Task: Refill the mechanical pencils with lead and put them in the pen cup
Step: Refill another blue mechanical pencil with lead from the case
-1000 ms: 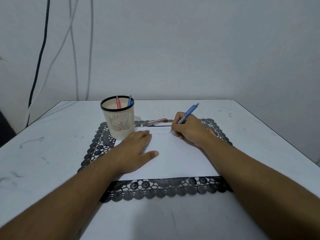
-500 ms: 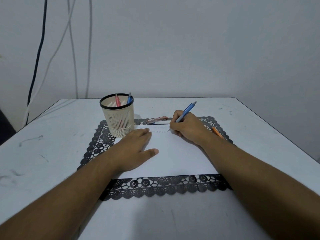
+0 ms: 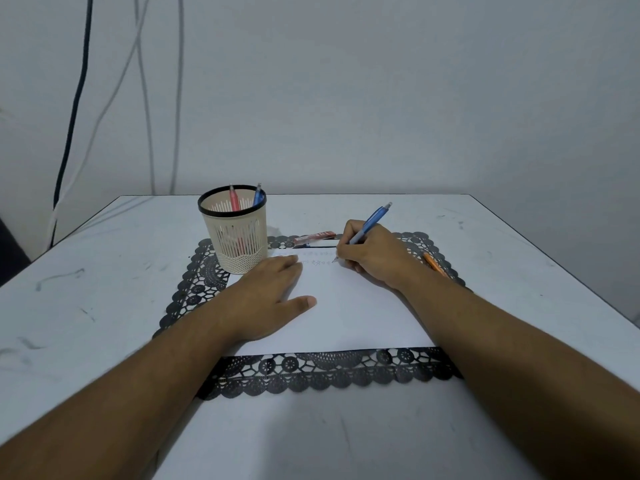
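My right hand [image 3: 372, 256] grips a blue mechanical pencil [image 3: 370, 221], its tip touching the white paper sheet [image 3: 346, 306] near a row of small pencil marks. My left hand [image 3: 268, 294] lies flat on the paper, fingers straight, thumb out. A cream mesh pen cup [image 3: 237, 233] with a black rim stands just beyond my left fingers; a pink pencil [image 3: 233, 199] and a blue pencil [image 3: 258, 195] stick out of it. A red lead case [image 3: 315, 236] lies behind the paper. An orange pencil [image 3: 433, 265] lies on the mat, partly hidden by my right wrist.
The paper rests on a black lace placemat [image 3: 329, 372] on a scuffed white table [image 3: 104, 289]. Cables [image 3: 74, 109] hang down the wall at the back left. The table's right edge runs close to the wall.
The pencil tip has crept a little to the right along the row of marks. My left hand has stayed flat on the paper.
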A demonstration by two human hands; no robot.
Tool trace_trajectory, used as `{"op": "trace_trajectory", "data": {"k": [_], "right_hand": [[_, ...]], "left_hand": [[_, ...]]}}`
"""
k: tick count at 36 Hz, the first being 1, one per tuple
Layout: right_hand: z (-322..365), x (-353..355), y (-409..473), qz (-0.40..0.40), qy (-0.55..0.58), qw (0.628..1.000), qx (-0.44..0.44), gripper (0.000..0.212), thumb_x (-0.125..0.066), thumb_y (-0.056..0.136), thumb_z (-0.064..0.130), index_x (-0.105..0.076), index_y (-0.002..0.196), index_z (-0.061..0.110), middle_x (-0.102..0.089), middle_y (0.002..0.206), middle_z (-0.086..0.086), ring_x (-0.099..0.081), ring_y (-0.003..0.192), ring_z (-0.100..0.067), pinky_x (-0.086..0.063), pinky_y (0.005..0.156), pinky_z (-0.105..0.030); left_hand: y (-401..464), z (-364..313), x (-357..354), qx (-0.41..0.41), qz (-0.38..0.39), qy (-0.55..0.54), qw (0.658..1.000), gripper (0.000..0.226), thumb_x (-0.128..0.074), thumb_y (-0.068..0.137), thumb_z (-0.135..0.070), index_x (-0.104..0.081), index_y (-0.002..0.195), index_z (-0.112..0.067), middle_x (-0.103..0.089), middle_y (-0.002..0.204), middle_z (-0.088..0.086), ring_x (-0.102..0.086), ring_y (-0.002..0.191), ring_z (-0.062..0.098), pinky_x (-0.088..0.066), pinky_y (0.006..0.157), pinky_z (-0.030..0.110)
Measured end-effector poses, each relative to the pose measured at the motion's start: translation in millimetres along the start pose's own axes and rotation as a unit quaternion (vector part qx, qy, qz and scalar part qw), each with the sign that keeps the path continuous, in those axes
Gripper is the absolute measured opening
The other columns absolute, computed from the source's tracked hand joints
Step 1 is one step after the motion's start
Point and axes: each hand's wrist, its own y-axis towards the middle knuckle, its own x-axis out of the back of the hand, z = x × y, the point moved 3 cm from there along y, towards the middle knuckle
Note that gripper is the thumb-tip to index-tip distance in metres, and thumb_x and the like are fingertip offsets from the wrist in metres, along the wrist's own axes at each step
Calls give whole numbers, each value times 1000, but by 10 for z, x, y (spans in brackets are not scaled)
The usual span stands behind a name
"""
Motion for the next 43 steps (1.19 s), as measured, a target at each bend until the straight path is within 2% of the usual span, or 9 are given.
{"op": "trace_trajectory", "data": {"k": [9, 16, 20, 25, 29, 33, 38, 41, 43], "right_hand": [[-33, 45, -4, -24, 1, 1000, -9, 12, -67, 92, 1, -57, 85, -1, -62, 68, -11, -60, 53, -8, -46, 49, -21], [18, -21, -34, 17, -39, 999, 6, 20, -67, 88, 2, -58, 74, 14, -63, 71, -11, -59, 62, -15, -48, 60, -29], [19, 73, -34, -44, 50, 998, -11, 15, -65, 90, -5, -58, 79, 3, -58, 70, -21, -54, 56, -23, -51, 52, -31], [54, 214, 0, -100, 98, 990, -29, 8, -63, 89, -8, -63, 88, 0, -64, 75, -17, -66, 64, -25, -62, 67, -36], [131, 246, -4, -100, 191, 974, -72, 14, -52, 97, 1, -66, 96, 1, -65, 89, -16, -73, 73, -28, -61, 90, -39], [167, 288, -32, -82, 187, 976, -80, 24, -46, 103, 11, -67, 108, 0, -63, 92, -20, -74, 82, -31, -59, 98, -45], [261, 325, -98, -85, 137, 986, -37, 24, -58, 101, 5, -58, 124, 7, -70, 96, -20, -73, 78, -29, -64, 85, -47], [379, 296, -142, -120, 100, 988, -8, 33, -68, 95, 0, -56, 124, 12, -73, 101, -23, -75, 80, -39, -65, 78, -49], [476, 257, -149, -129, 97, 987, 8, 32, -69, 96, 2, -55, 122, 13, -74, 100, -20, -76, 79, -35, -65, 77, -49]], "left_hand": [[0, 2, -13, -1, -6, -6, 1000, 80, -42, 101, -62, -18, 164, -18, -9, 172, -6, -5, 157, 12, -9, 125, 31], [-2, 1, -4, 1, -5, -3, 1000, 80, -42, 101, -62, -18, 164, -17, -9, 172, -5, -4, 157, 13, -9, 125, 32], [-4, 1, -11, 3, -5, -4, 1000, 81, -42, 101, -62, -18, 164, -18, -8, 172, -6, -3, 157, 12, -8, 126, 32], [-27, -16, 16, -11, -28, 5, 1000, 78, -44, 101, -62, -25, 162, -18, -17, 170, -5, -13, 155, 14, -18, 126, 35], [-124, -141, 233, -72, -160, 56, 983, 56, -51, 102, -51, -48, 150, -22, -49, 153, -7, -45, 138, 15, -42, 111, 36], [-263, -169, 570, -115, -352, 24, 929, 45, -44, 99, -44, -68, 130, -23, -71, 123, -5, -63, 114, 17, -50, 91, 34], [-396, 30, 824, -83, -519, -54, 849, 31, -55, 92, -17, -66, 120, -12, -65, 117, 2, -53, 109, 24, -36, 91, 26], [-392, 239, 817, -19, -551, -108, 827, 43, -62, 92, -17, -54, 134, -14, -52, 130, 4, -45, 121, 25, -38, 102, 35], [-346, 400, 748, 26, -546, -163, 821, 58, -70, 92, -21, -44, 143, -18, -44, 138, 4, -38, 130, 25, -38, 109, 44]]}}
